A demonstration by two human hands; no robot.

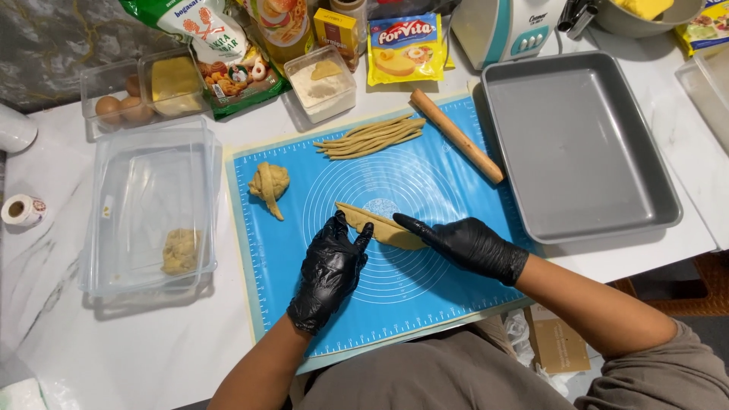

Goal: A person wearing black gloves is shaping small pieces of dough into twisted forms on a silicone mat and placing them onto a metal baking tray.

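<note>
Head view: both hands wear black gloves and work a tan strip of dough [380,226] on the blue silicone mat [425,296]. The left hand [330,269] lies flat, fingers stretched out and unclenched, fingertips against the strip's near edge. The right hand [467,244] is also flat and released, its fingers [414,225] laid along the strip's right end; neither hand grips it. The strip sits directly under and between the fingertips, at the mat's printed circles.

As a judgement, uneven pressure from the two palms could thin the strip in the middle and tear it, or it could stick to the gloves and lift.

Beyond the fingertips lies a bundle of rolled dough ropes [372,137], with a wooden rolling pin [458,137] just to their right. Left of the left fingers sits a twisted dough lump [270,184]. Further left, a clear plastic tub [148,212] holds one small piece of dough. A grey baking pan [577,144], right of the right hand, holds nothing. Far beyond, a clear container [114,95] holds brown eggs, and a small tub [323,85] holds pale flour.
</note>
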